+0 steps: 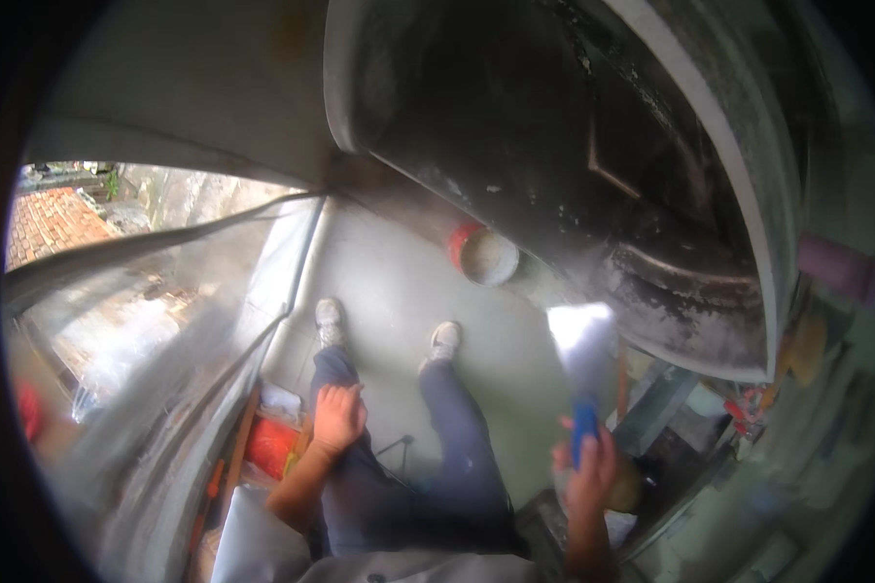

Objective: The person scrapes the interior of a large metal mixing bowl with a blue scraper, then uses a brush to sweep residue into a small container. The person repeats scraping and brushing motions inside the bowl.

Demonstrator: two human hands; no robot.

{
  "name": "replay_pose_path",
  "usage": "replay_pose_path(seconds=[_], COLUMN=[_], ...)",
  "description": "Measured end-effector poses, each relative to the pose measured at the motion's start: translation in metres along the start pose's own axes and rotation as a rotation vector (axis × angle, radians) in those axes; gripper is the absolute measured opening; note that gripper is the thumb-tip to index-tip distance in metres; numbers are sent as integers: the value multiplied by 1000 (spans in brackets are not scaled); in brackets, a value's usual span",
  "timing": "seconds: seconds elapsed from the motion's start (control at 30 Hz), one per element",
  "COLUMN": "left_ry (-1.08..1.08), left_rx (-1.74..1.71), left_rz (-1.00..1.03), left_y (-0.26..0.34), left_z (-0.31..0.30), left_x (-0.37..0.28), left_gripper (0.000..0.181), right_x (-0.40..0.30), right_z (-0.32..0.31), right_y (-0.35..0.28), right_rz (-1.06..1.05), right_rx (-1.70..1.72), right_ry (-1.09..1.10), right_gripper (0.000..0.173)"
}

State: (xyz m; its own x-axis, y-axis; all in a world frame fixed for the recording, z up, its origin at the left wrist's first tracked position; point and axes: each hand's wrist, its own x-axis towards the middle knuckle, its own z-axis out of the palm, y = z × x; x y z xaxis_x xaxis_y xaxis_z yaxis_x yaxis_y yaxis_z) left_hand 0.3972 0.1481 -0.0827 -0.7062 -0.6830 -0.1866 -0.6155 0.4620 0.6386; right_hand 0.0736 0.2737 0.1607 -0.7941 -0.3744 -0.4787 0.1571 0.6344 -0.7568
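In my right hand (590, 470) is a scraper with a blue handle (585, 430). Its broad metal blade (582, 342) points away from me and shines in the light. Just beyond the blade is the lower edge of a large curved shell (693, 321), with a pale rim and a dark inside. Pale, flaking patches mark that inside surface near the bottom. My left hand (340, 415) hangs over my left leg with its fingers curled in, and nothing shows in it.
A red and white bucket (490, 256) stands on the pale floor (379, 248) below the shell. At left, a railing (153, 237) borders an opening onto a brick surface (58, 222). A red container (268, 444) lies by my left arm. Mixed items (744, 412) clutter the right side.
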Motion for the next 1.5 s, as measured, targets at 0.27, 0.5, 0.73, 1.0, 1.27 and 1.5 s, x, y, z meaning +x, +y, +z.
replay_pose_path(seconds=[0.27,0.5,0.73,1.0,1.27,1.5], left_ry=[36,142,342,629,929,839], left_rx=[55,103,126,-219,-359,-366], left_rz=[54,125,374,377,773,802], left_y=[-43,-89,-134,-161,-64,-41], left_z=[-16,-9,17,64,-118,-126], left_x=[41,128,235,311,376,399], left_gripper=[38,36,36,35,70,48], right_x=[215,305,354,420,440,425], right_z=[238,316,328,330,316,309], right_y=[-37,-55,-88,-120,-84,-125], right_rz=[-272,-726,-914,-916,-859,-620], right_rx=[62,40,-14,61,193,323], right_ry=[-233,51,265,212,22,-68], right_gripper=[40,43,42,42,48,43])
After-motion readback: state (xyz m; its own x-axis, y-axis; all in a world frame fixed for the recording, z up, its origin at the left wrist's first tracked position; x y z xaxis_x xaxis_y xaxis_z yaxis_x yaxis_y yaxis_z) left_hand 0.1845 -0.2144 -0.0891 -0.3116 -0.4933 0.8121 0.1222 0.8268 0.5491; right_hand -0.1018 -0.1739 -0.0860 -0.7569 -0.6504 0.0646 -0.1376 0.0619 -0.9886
